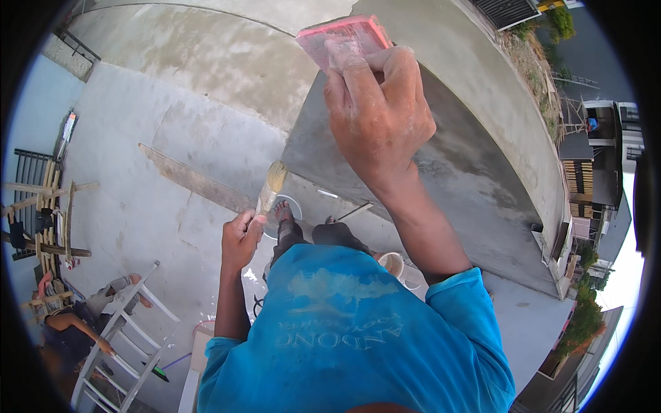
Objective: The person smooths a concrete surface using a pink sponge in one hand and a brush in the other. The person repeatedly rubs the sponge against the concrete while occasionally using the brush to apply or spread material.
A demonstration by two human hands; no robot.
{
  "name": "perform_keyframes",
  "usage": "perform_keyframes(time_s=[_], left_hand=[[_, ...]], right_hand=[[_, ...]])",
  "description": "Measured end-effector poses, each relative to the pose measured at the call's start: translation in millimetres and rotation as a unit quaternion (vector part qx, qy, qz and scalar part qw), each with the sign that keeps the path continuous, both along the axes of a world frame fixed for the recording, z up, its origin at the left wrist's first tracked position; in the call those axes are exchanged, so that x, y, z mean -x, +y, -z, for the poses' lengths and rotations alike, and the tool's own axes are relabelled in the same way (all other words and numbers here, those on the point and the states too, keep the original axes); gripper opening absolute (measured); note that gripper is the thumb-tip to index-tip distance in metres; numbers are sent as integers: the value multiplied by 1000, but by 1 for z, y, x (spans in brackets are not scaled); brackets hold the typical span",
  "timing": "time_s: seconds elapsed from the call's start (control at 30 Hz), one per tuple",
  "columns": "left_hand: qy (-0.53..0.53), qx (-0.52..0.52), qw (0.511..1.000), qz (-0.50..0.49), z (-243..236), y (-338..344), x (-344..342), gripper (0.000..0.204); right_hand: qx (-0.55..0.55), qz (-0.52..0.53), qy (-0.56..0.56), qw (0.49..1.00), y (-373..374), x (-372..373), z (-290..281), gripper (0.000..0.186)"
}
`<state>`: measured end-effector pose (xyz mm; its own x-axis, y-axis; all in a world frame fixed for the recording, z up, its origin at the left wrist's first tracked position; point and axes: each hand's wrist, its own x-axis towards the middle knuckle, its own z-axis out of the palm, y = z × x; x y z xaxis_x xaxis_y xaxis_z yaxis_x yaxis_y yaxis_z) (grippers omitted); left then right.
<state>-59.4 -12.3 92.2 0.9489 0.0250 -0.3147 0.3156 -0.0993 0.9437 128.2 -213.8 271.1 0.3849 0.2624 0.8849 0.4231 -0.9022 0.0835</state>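
My right hand [382, 113] is raised high in the middle of the view, closed on the handle of a pink, flat square float [329, 31] smeared with pale residue. My left hand [241, 237] is lower and to the left, wrapped round a paintbrush [273, 180] whose pale bristles point up. Below the brush, my bare foot [282, 210] shows beside a round white rim. A dark grey cement slope or wall face [482, 179] lies behind my right hand.
At lower left a co-worker [69, 323] is beside an aluminium ladder [138, 323]. Wooden racks [48, 227] lean at the left wall. A bucket [391, 263] stands near my legs, and a long plank [193, 175] lies on the concrete. Scaffolding [575, 113] and buildings are at right.
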Motion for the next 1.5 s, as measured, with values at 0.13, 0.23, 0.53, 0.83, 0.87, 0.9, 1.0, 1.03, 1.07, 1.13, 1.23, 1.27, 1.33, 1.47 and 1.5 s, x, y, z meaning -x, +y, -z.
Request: perform_keyframes(time_s=[0.13, 0.23, 0.53, 0.83, 0.87, 0.9, 1.0, 1.03, 1.07, 1.13, 1.23, 1.27, 1.33, 1.47, 1.5], left_hand=[[-37, 11, 999, 12, -6, -1, -8, 37], [-13, 2, 1000, -1, -7, -1, -7, 38], [-5, 4, 999, -40, 14, 2, 3, 40], [19, 35, 999, -21, 16, -9, 0, 37], [28, 35, 999, -23, 17, -9, 1, 37], [34, 32, 999, -25, 17, -7, 0, 36], [25, 22, 999, -31, 20, -8, 7, 40], [31, 17, 999, -39, 21, -8, 0, 41], [26, 19, 999, -42, 22, -8, -1, 42], [11, 29, 999, -42, 26, -10, -5, 42], [18, 17, 999, -31, 20, -6, -3, 42], [30, 23, 998, -44, 21, -4, 5, 42], [41, 36, 996, -67, 24, 2, 12, 42], [38, 26, 997, -68, 24, 4, 8, 42], [31, 22, 997, -73, 24, 2, 3, 42]], right_hand=[[68, 30, 90, 993, -5, -9, 18, 20], [106, -7, 222, 969, -20, 27, 32, 16], [222, -278, 341, 870, -112, -42, -198, 30], [225, -144, 442, 856, -90, -75, -139, 24], [241, -133, 449, 850, -118, -68, -148, 23], [255, -123, 453, 845, -145, -63, -159, 22], [210, -170, 443, 855, -156, -69, -166, 22], [179, -194, 436, 860, -157, -72, -168, 23], [143, -162, 442, 871, -128, -77, -162, 25], [138, -177, 447, 866, -84, -97, -148, 25], [193, -230, 436, 848, -74, -98, -138, 27], [220, -166, 446, 852, -100, -83, -141, 22], [256, -123, 488, 826, -164, -70, -158, 21], [81, -72, 443, 890, -225, -75, -162, 24], [111, -55, 456, 881, -201, -90, -154, 24]])
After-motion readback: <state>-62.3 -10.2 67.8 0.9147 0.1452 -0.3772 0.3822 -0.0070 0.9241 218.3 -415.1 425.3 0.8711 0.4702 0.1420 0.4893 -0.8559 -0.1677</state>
